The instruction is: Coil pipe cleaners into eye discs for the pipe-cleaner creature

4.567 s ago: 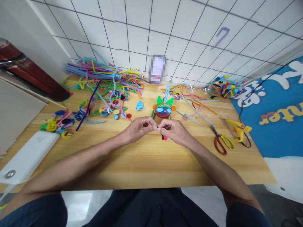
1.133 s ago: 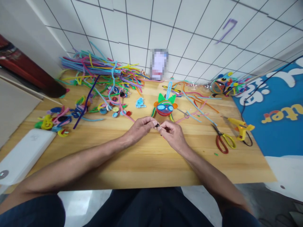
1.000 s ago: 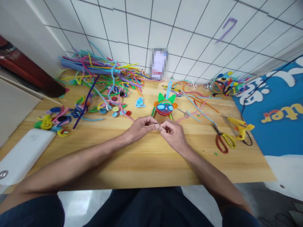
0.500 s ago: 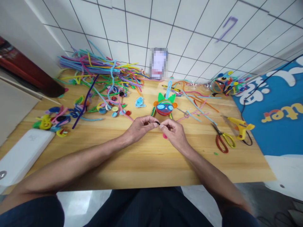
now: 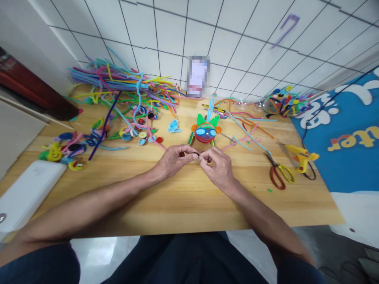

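My left hand (image 5: 177, 158) and my right hand (image 5: 217, 165) meet over the middle of the wooden table, thumbs and forefingers pinched. Between the fingertips runs a short, thin black strip, seemingly a pipe cleaner (image 5: 197, 154); most of it is hidden by the fingers. Just beyond the hands stands a decorated ball figure (image 5: 205, 136), with green pointed ears, orange buttons at the sides, blue oval eyes and a light blue loop on top. Its lower part is partly behind my fingers.
Bundled pipe cleaners (image 5: 109, 79) lie back left, near loose buttons (image 5: 142, 135) and twisted shapes (image 5: 68, 148). A white power bank (image 5: 31, 193) is at left. Scissors (image 5: 277, 171) and a yellow glue gun (image 5: 302, 156) lie right. A phone (image 5: 197, 77) leans on the tiled wall.
The camera view has shifted slightly. My right fingers have turned a little around the black strip, and the pink spot seen below that hand earlier no longer shows there.
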`<state>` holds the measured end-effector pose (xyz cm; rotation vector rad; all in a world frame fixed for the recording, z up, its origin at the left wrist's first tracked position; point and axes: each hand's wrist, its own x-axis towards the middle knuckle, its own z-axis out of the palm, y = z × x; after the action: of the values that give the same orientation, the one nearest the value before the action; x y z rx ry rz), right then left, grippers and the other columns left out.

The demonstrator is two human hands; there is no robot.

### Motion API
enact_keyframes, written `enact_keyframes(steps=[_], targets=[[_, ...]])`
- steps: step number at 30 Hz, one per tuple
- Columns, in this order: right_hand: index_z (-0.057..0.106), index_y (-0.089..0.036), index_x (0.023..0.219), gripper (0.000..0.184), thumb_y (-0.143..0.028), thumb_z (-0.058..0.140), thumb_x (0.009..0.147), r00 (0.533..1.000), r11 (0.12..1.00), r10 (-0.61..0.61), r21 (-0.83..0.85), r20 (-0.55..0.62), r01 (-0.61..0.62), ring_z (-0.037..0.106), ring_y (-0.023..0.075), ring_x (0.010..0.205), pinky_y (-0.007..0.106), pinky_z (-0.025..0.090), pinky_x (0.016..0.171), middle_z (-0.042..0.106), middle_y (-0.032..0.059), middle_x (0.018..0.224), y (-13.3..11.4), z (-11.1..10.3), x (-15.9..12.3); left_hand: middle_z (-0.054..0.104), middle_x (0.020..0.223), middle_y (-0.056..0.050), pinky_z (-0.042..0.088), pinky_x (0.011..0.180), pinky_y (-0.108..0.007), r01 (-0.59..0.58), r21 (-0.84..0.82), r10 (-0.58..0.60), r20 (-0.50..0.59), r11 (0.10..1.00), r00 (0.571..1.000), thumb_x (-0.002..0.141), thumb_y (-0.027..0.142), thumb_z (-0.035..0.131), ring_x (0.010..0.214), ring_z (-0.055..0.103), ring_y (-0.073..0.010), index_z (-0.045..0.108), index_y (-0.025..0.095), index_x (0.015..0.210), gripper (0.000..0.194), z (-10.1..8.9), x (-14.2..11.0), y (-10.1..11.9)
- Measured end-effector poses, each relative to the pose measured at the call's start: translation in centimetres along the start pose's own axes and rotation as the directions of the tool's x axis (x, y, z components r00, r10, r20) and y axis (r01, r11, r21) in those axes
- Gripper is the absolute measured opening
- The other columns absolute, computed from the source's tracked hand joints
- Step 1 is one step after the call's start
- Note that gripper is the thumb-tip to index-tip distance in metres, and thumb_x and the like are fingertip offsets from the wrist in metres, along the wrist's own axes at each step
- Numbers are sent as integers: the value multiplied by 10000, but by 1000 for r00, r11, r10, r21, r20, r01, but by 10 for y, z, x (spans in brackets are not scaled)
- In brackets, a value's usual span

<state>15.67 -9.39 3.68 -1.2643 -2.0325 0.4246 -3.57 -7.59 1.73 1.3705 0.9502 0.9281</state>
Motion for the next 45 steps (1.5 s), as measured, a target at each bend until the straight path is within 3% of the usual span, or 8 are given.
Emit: enact_keyframes(steps=[12,16,22,25,31,37,41,45], targets=[[618,-221,808,131,-144,610,914,997,996,-56,69,-52,59,585,133,643,269,461,644,646,-20,718,3,0,-1,697,763,-13,379,601,-237,-223,306,267,-110,926,957,899,304,688,622,516,-103,747,161,906,154,2,-5,4],[631,-227,870,113,-171,591,959,987,992,-123,-39,-107,119,626,156,692,293,493,679,686,7,771,4,-3,-1,659,797,9,365,559,-221,-95,121,111,-128,988,986,867,363,724,577,466,-77,691,161,942,218,2,-4,12],[685,-217,944,101,-144,619,968,896,870,-422,-341,-140,356,664,210,798,359,486,748,743,67,855,4,-8,-2,477,555,69,230,436,-219,222,-284,-198,112,933,974,822,544,749,437,322,-49,605,163,742,415,2,-3,21],[702,-230,954,102,-167,623,975,907,878,-403,-330,-119,347,668,211,813,365,490,758,742,62,867,3,-8,-2,587,681,38,221,421,-211,230,-348,-210,96,909,973,752,488,822,449,343,-31,619,153,759,392,3,-3,21],[664,-217,924,87,-218,604,986,978,983,-182,-20,-100,181,657,190,800,337,516,740,700,41,843,-2,-8,-2,646,746,30,243,424,-193,166,-432,-171,28,887,985,742,402,835,446,360,-20,653,154,829,320,4,-3,15],[645,-218,829,135,-156,622,947,989,986,-116,107,-88,126,627,157,732,298,490,703,658,-2,766,-1,-4,-1,636,699,35,256,430,-181,233,-543,-236,65,807,970,717,369,860,438,386,-24,647,153,809,317,7,-3,17],[681,-213,865,116,-158,633,955,983,985,-143,79,-112,152,637,161,736,299,500,704,679,12,786,5,-7,2,651,739,23,264,430,-188,245,-552,-241,82,797,967,700,370,861,446,401,-31,672,155,873,335,6,-2,19],[730,-208,929,116,-185,628,979,951,948,-283,-186,-122,258,661,192,814,338,490,757,727,53,856,9,-12,3,670,845,2,303,451,-195,164,-412,-163,37,897,986,749,404,826,481,418,-34,684,162,994,373,3,-3,21]])
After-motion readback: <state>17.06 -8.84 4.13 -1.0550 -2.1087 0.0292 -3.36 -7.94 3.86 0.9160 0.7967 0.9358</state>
